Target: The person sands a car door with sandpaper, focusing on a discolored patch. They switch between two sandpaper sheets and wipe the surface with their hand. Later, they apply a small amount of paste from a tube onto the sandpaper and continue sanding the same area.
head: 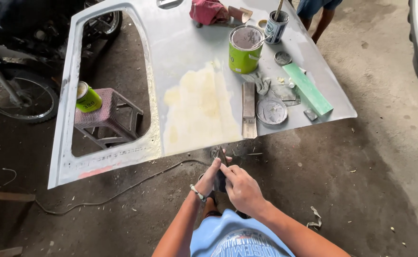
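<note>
Both my hands meet just below the near edge of a grey car door panel (pixel 180 43) lying flat. My left hand (pixel 207 180) and my right hand (pixel 240 188) pinch a small thin metal scraper (pixel 220 154) between them, its blade pointing up toward the panel edge. A pale yellow patch of filler (pixel 199 107) covers the panel's middle. A long flat sanding block (pixel 249 109) lies to the right of the patch. An open green can (pixel 244 50) stands behind it.
A round lid (pixel 271 111), a green board (pixel 308 89), a blue-white tin (pixel 276 27) and a red rag (pixel 208 11) lie on the panel. A second green can (pixel 87 97) sits on a pink stool (pixel 109 116). A motorcycle (pixel 19 71) stands left. A person's legs (pixel 316 16) stand at the far side.
</note>
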